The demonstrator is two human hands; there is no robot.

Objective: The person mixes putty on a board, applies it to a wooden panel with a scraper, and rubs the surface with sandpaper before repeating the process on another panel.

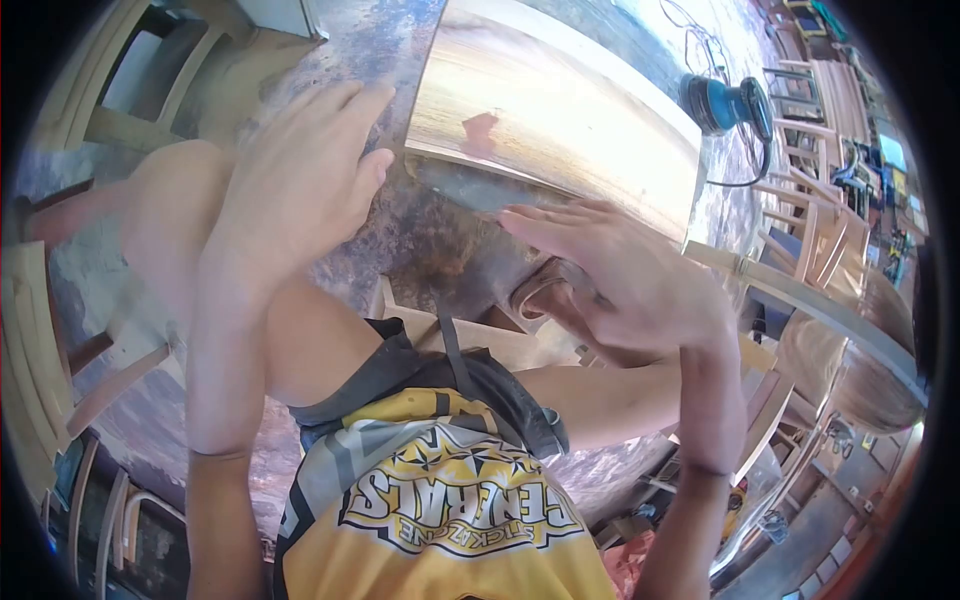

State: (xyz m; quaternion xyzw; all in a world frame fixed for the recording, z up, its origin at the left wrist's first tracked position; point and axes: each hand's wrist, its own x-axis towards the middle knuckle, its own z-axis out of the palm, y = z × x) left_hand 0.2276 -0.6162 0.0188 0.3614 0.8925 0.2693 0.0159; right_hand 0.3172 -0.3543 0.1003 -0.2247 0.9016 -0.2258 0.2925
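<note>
My left hand [305, 175] hovers at the left of the head view, back up, fingers stretched out and thumb apart, holding nothing. To the right, my right hand [625, 260] is held above my bent leg, its fingers extended leftward toward the near edge of a wooden panel [570, 85]. That hand holds nothing that shows. The panel is broad, pale and grainy, with bright glare across it. On its surface lies a small reddish patch [481, 133], like a scrap of sandpaper.
A blue power sander [722, 104] with a dark cord stands right of the panel. Wooden chair frames [815, 215] crowd the right side. More wooden frames [35, 340] line the left. The floor [365, 45] is stained and mottled. A wooden seat [525, 345] shows under me.
</note>
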